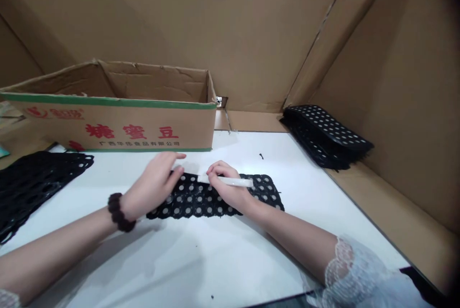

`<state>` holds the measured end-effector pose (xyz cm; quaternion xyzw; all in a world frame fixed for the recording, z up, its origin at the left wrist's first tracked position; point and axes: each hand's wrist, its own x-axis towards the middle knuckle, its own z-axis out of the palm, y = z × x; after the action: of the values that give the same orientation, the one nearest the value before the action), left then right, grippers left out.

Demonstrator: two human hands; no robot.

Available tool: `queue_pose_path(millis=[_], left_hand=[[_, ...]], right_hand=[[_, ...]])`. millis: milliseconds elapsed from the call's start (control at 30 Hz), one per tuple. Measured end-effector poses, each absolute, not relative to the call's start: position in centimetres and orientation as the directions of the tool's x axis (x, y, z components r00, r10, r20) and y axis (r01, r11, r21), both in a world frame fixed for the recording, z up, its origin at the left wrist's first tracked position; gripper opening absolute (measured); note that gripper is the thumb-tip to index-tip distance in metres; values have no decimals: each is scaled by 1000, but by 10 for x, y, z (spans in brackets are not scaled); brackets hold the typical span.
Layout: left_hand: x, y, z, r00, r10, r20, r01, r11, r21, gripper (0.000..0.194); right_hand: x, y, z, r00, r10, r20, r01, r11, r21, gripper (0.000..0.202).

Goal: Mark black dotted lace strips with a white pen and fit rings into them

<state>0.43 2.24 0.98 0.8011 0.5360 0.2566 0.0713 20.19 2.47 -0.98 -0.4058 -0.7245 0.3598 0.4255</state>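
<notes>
Your right hand pinches a slim white pen-like tool between thumb and fingers, closed firmly around its barrel; its left end blurs against the bright table, so you cannot tell whether that is the working tip. The black dotted sheet lies flat directly beneath this grip, extending to both sides of it, long axis running left to right before you. Key relation: the tool lies over the sheet's far edge, roughly in line with that long axis, left end toward your other hand. Right hand is the nearer to the tool; its forearm enters from lower right, wrist crossing the sheet's near edge. Your left hand rests palm down over the sheet's left end, thumb and index spread, forearm angled in from lower left, dark bracelet at the wrist. Farther out: black mesh at left, printed carton behind, stacked dotted sheets at far right, all on or beside the white table.
</notes>
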Motion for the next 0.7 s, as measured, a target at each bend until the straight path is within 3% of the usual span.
queue_pose_path(millis=[200,333,533,700], left_hand=[[24,23,-3,459,878,132,811,-475,341,30],[15,26,-2,503,862,54,780,-480,402,31],[17,24,-2,454,889,53,783,-427,452,30],[19,18,-8,539,826,167,771,-563,298,25]], right_hand=[[202,27,-12,-289,900,328,348,417,-840,22],[202,27,-16,-354,879,320,348,442,-827,21],[203,26,-18,-393,850,351,400,502,-767,22],[197,21,-16,-462,801,381,472,586,-659,19]])
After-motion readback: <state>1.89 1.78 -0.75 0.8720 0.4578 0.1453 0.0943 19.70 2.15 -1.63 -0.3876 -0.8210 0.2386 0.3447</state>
